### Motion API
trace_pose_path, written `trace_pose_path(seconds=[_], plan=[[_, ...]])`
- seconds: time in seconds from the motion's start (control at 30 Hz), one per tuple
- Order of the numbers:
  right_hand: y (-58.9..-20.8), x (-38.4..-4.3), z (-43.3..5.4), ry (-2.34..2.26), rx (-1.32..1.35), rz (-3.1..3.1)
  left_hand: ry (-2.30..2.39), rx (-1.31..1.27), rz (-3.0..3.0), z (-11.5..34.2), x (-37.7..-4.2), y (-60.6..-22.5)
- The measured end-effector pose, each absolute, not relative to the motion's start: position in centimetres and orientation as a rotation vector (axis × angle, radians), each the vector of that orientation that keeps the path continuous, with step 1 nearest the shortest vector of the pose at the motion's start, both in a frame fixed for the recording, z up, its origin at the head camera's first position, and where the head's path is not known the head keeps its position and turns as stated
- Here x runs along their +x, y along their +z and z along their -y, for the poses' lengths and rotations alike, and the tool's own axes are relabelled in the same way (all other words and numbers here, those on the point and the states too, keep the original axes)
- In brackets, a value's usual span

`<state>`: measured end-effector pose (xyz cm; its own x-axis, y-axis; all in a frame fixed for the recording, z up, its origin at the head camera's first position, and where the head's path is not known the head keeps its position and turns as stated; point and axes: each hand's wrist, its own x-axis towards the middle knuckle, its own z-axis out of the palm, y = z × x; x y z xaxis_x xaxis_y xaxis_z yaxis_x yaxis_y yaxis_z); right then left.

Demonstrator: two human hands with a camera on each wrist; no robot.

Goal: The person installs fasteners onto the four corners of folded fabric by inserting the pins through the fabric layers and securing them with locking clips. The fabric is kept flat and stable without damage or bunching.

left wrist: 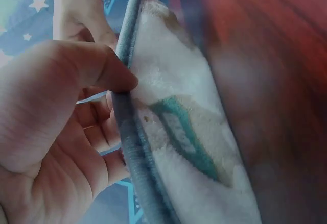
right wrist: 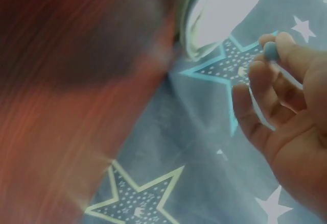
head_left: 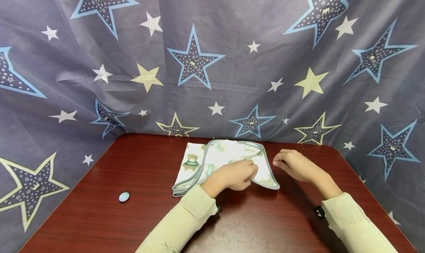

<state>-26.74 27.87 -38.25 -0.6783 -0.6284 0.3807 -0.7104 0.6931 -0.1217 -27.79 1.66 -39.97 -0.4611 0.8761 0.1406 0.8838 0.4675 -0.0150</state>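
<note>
A folded white cloth (head_left: 237, 151) with grey-blue edging and a teddy bear print lies near the back of the table. My left hand (head_left: 234, 174) pinches its near edge between thumb and fingers; in the left wrist view the thumb (left wrist: 92, 68) presses on the edging (left wrist: 134, 147), with the bear print facing the camera. Just right of the cloth, my right hand (head_left: 295, 165) hovers over the table. The right wrist view shows a small rounded blue piece (right wrist: 271, 51) pinched between its thumb and fingertips, while the other fingers (right wrist: 263, 94) are loosely curled.
A small light-blue oval piece (head_left: 124, 197) lies on the left part of the dark red wooden table (head_left: 142, 160). Behind the table hangs a grey curtain (head_left: 232, 79) printed with stars, close along its back edge.
</note>
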Motion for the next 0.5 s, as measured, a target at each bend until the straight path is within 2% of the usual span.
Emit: trace_pose_path(seconds=[0.5], plan=[[-36.5,-25.2,-24.8,0.550,1.115,2.386,-0.404,-1.431,2.571,0.4,-29.2,-38.4]])
